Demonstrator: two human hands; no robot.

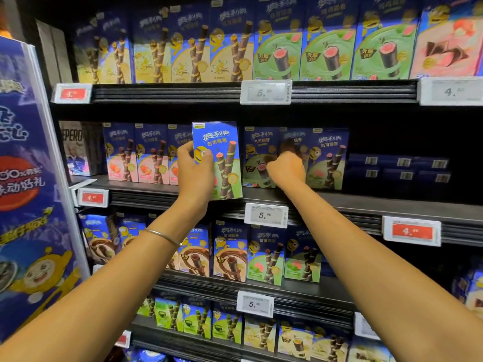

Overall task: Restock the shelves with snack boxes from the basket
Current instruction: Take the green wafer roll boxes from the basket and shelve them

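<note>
My left hand (194, 169) grips a blue and green snack box (222, 158) upright, in front of the second shelf (156, 188), between the pink boxes (138, 155) and the green boxes (326, 158). My right hand (286, 167) is a closed fist pressed against a green box (257, 155) standing on that shelf; whether it grips that box is unclear. The basket is out of view.
Rows of similar snack boxes fill the shelves above (235, 43) and below (261, 254). Price tags (266, 215) hang on the shelf rails. Dark flat boxes (400, 168) lie at the right of the second shelf. A blue promotional panel (28, 192) stands at the left.
</note>
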